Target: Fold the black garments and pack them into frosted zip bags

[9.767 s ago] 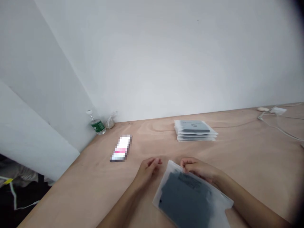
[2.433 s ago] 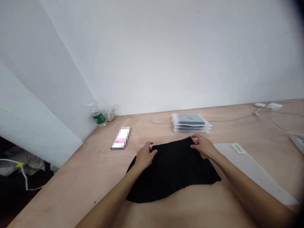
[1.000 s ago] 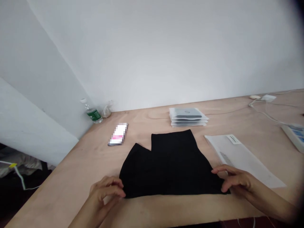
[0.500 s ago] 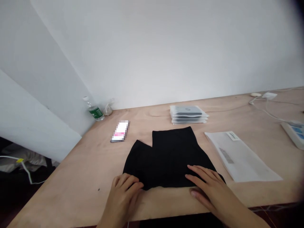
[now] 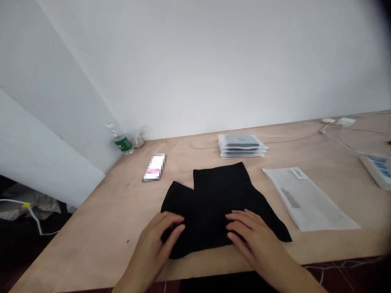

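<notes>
A black garment, which looks like a pair of shorts (image 5: 214, 203), lies flat on the wooden table with its notch pointing away from me. My left hand (image 5: 159, 234) is over its near left part, fingers bent and thumb apart from them. Over the near right part, my right hand (image 5: 252, 236) has its fingers loosely spread and bent, the tips at the black cloth. Neither hand grips the fabric. To the right of the garment lies a translucent plastic bag (image 5: 311, 203) with a small white label.
A stack of bagged flat packs (image 5: 242, 146) stands behind the garment. A phone (image 5: 154, 167) lies at the left, near a water bottle (image 5: 124, 143) and a small knotted bag (image 5: 139, 139). White cables (image 5: 339, 140) and a white device (image 5: 378, 171) occupy the right side.
Both hands have moved inward over the cloth, the right one leftward, the left one slightly up. The garment's near edge has shifted, and its lower right corner is now uncovered.
</notes>
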A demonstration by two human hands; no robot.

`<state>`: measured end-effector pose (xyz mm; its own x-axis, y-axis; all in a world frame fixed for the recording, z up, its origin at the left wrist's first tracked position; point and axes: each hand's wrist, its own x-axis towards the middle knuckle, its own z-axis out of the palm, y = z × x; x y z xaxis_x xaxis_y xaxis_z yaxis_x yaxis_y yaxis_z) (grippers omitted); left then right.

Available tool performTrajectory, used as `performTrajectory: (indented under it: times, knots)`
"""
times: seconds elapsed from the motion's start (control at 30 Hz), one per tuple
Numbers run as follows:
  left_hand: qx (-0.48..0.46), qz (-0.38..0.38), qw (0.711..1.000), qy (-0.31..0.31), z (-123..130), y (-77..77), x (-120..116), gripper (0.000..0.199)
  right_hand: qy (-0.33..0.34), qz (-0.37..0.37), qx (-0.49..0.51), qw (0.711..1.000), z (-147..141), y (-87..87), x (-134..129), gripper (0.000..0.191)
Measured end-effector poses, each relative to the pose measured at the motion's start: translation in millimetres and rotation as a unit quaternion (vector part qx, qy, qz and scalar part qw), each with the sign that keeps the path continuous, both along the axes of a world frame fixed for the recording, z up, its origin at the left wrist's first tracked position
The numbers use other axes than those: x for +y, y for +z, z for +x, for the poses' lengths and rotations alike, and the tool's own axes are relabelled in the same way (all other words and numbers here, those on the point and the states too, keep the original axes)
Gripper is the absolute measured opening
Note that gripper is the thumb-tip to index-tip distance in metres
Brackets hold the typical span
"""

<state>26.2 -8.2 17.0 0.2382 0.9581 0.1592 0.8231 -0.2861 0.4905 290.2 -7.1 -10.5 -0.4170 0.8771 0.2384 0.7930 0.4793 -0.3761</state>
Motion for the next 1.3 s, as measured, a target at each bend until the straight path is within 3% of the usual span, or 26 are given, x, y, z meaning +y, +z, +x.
performTrajectory:
  times: [0.13, 0.23, 0.3, 0.43, 0.6, 0.8, 0.87, 0.93, 1.0, 1.07, 1.1, 1.2, 1.3]
  knots:
    - [0.124, 0.01, 0.992, 0.012, 17.2, -25.8, 27.0, 0.06, -0.022, 0.018, -0.023, 0.999, -36.1, -10.7, 14.7, 0.041]
    - [0.198, -0.003, 0.979, 0.038, 13.8, -48.1, 34.6, 0.082, -0.058, 0.014, -0.072, 0.996, -37.1, -26.3, 20.2, 0.072]
    - [0.22, 0.002, 0.975, 0.042, 7.6, -55.8, 33.9, 0.085, -0.063, 0.005, -0.089, 0.994, -31.3, -33.7, 18.8, 0.079]
    - [0.232, 0.004, 0.972, 0.026, 1.0, -52.3, 29.0, 0.085, -0.046, -0.014, -0.099, 0.994, -21.1, -32.7, 12.5, 0.076]
    - [0.225, 0.049, 0.972, 0.045, 18.6, -39.4, 24.7, 0.073, -0.069, -0.005, -0.088, 0.994, -4.0, -26.0, 15.8, 0.063]
    - [0.227, 0.026, 0.973, 0.007, 26.0, -52.5, 22.6, 0.073, -0.052, 0.023, -0.092, 0.994, 38.7, -44.5, 4.6, 0.06]
    - [0.225, 0.024, 0.974, 0.006, 22.8, -54.4, 22.5, 0.073, -0.059, 0.024, -0.059, 0.996, 56.8, -42.2, 1.8, 0.056]
    - [0.215, 0.043, 0.976, 0.001, 25.7, -49.8, 21.6, 0.071, -0.108, 0.033, 0.006, 0.994, 74.5, -31.7, 8.3, 0.048]
    - [0.189, 0.082, 0.978, -0.02, 40.0, -40.5, 18.9, 0.063, -0.188, 0.03, 0.076, 0.979, 88.5, -16.9, 26.2, 0.04]
    - [0.136, 0.129, 0.98, -0.065, 66.6, -31.2, 13.5, 0.047, -0.25, -0.031, 0.105, 0.962, 95.9, -4.1, 52.5, 0.035]
    - [0.096, 0.144, 0.98, -0.096, 83.5, -28.1, 9.8, 0.037, -0.25, -0.076, 0.1, 0.96, 96.5, 0.1, 66.9, 0.034]
    - [0.031, 0.124, 0.97, -0.205, 138.0, -28.8, -1.9, 0.024, -0.239, -0.109, 0.081, 0.961, 88.6, 2.8, 105.1, 0.031]
    - [0.049, 0.129, 0.963, -0.23, 182.4, -42.3, -7.1, 0.027, -0.232, -0.109, 0.062, 0.965, 76.2, -2.9, 127.4, 0.032]
